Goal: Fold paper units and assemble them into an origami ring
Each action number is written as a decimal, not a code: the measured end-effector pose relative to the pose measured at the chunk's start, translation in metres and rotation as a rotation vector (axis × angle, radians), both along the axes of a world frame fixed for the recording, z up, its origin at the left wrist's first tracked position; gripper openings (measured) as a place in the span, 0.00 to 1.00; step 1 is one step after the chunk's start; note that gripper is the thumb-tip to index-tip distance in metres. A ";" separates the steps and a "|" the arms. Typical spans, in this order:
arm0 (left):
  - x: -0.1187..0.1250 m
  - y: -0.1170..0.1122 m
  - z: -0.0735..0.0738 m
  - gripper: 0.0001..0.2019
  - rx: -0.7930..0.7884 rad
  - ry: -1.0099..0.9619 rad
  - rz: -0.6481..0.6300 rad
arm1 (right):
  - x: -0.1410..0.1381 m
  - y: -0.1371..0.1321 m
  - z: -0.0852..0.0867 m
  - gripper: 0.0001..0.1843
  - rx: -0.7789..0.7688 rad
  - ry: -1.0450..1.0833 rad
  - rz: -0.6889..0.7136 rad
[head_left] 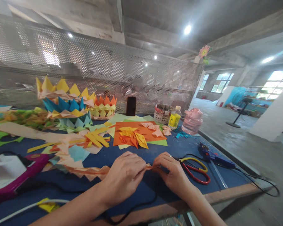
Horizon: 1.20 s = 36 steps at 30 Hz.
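My left hand is closed on the end of a folded peach paper strip, which trails away to the left across the blue table. Close beside it, my right hand, with a ring on one finger, pinches the same strip's tip. Most of the gripped part is hidden by my fingers. Beyond my hands lie orange paper sheets with yellow and orange folded pieces and peach folded pieces on top. Scissors with red and yellow handles rest just right of my right hand.
A blue glue gun and a clear glue stick lie at the right edge. A pink jug, a yellow-labelled bottle and a basket stand behind. Stacked paper crowns fill the back left; a magenta device sits nearer.
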<state>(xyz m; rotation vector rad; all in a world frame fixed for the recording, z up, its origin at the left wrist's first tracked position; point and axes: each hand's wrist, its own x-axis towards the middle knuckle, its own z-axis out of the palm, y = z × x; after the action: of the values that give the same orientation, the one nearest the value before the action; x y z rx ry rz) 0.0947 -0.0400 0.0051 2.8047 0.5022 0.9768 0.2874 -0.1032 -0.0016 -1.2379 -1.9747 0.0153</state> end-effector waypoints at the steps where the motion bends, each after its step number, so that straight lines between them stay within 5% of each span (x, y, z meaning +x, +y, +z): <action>1: 0.000 0.000 0.000 0.11 0.006 0.004 -0.005 | 0.000 0.000 0.000 0.06 -0.006 -0.004 -0.003; 8: -0.001 -0.001 0.000 0.10 0.047 0.011 -0.017 | 0.001 -0.001 -0.003 0.04 -0.023 -0.005 -0.049; 16: 0.000 -0.003 0.000 0.10 0.007 -0.066 -0.062 | 0.000 -0.002 0.001 0.05 -0.031 -0.058 0.064; 19: 0.000 -0.004 -0.001 0.07 -0.016 -0.071 -0.045 | 0.000 -0.003 -0.001 0.05 -0.021 -0.067 0.055; 22: 0.001 -0.005 -0.004 0.15 0.021 -0.069 -0.013 | 0.000 -0.004 -0.002 0.05 -0.028 -0.112 0.034; 27: 0.003 -0.007 -0.003 0.06 0.055 0.024 0.005 | -0.003 -0.004 -0.002 0.06 -0.049 -0.197 0.025; 36: 0.004 -0.010 -0.003 0.10 0.088 0.056 0.033 | -0.007 -0.003 -0.002 0.07 -0.018 -0.198 0.045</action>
<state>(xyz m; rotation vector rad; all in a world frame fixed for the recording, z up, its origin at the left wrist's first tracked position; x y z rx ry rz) 0.0991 -0.0502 0.0018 2.9178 0.5263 0.9513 0.2800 -0.1063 -0.0031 -1.2465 -2.1768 -0.0696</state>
